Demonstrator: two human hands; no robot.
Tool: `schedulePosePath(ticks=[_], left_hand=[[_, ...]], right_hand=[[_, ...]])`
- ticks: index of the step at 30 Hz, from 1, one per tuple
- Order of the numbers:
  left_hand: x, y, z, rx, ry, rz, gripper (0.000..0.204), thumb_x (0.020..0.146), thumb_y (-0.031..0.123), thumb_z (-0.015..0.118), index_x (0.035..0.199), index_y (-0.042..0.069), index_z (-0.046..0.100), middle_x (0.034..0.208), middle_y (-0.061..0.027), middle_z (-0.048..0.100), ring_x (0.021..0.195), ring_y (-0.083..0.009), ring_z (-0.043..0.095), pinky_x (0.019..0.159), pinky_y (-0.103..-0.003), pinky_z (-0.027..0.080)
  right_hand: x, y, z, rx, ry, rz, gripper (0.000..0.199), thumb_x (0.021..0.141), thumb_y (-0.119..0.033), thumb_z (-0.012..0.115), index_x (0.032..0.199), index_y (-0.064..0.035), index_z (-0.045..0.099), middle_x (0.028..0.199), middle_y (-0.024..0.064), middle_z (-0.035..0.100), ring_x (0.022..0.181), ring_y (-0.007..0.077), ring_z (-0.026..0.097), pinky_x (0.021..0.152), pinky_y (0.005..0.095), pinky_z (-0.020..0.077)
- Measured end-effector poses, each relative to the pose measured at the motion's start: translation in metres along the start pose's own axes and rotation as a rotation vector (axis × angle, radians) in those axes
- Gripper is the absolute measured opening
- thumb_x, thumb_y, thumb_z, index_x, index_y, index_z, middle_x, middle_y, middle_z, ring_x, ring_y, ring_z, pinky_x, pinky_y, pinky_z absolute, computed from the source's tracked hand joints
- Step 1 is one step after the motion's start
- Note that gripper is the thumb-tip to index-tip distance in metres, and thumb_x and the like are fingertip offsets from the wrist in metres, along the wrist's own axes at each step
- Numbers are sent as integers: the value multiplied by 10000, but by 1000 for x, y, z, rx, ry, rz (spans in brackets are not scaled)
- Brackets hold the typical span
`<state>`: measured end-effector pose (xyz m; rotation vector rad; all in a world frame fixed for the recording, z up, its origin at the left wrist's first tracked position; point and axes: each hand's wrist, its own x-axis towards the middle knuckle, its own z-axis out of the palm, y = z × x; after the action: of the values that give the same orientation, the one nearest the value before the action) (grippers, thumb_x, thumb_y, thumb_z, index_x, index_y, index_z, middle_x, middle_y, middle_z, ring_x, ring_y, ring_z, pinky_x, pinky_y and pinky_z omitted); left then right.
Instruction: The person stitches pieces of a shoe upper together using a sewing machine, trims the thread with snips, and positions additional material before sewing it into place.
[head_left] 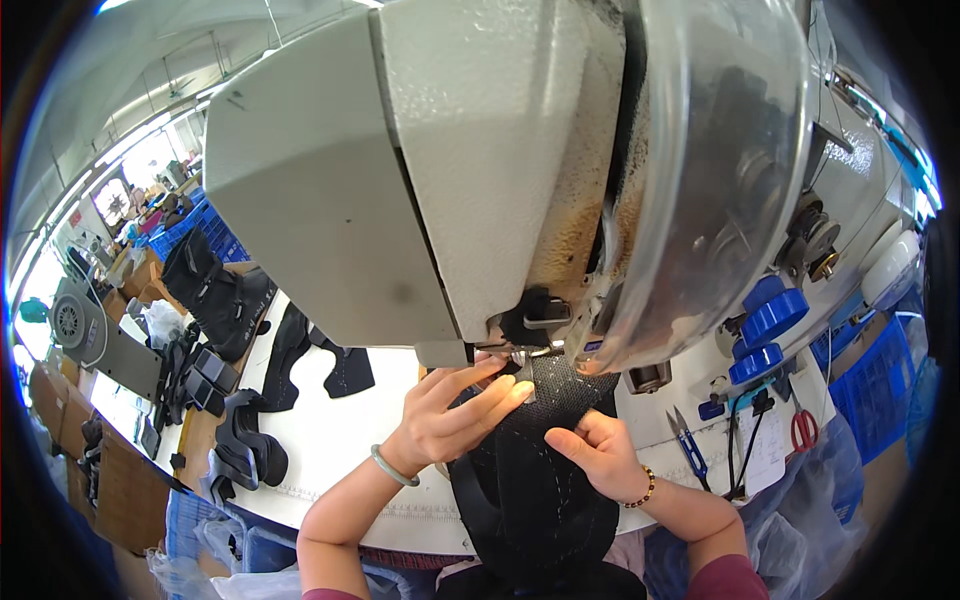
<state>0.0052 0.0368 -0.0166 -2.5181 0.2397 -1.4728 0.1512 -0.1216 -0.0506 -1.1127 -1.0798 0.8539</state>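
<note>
- From the head view, I have the black mesh-and-fabric piece (535, 475) under the grey sewing machine (300, 180), its lower part hanging past the front edge of the table (385, 440).
- The left hand (465, 405) lies beside the presser area with its fingers close together on the cloth; I cannot tell whether its thumb pinches underneath. Those fingertips worry me most: if the machine ran with them so near, one could be caught.
- The right hand (600, 452) rests on the piece's right side, thumb out, fingers curled; whether it grips the edge, I cannot tell. Uneven pull between the hands might skew a seam.
- The overhanging cloth's weight could drag the piece askew, and the beaded bracelet (641, 488) might snag the mesh.
- The blue thread snips (688, 450) lie point-forward to the right; a careless sweep of that forearm could knock them.
</note>
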Motion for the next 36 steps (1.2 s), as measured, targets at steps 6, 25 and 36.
schedulePosePath(ticks=[6, 25, 36], left_hand=[[0, -2, -1, -1, -2, -20, 394, 602, 96, 656, 993, 89, 700, 953, -3, 616, 867, -212, 624, 574, -269, 463], [-1, 2, 2, -50, -53, -132, 402, 607, 64, 642, 993, 154, 710, 941, -76, 589, 872, -265, 634, 728, -346, 528], [-12, 37, -23, -142, 66, -547, 368, 660, -43, 571, 994, 66, 682, 961, -104, 591, 739, -225, 611, 646, -299, 502]], right_hand=[[1, -5, 2, 11, -12, -7, 272, 887, -202, 640, 720, -51, 489, 598, -79, 440, 540, -13, 335, 465, 173, 273], [61, 49, -99, -815, 650, -364, 466, 863, -56, 509, 1304, -47, 358, 903, 51, 592, 759, 141, 569, 679, 269, 464], [69, 27, -112, -242, 422, 68, 623, 814, -112, 655, 1370, -150, 378, 830, 40, 596, 751, 59, 537, 688, 212, 436]])
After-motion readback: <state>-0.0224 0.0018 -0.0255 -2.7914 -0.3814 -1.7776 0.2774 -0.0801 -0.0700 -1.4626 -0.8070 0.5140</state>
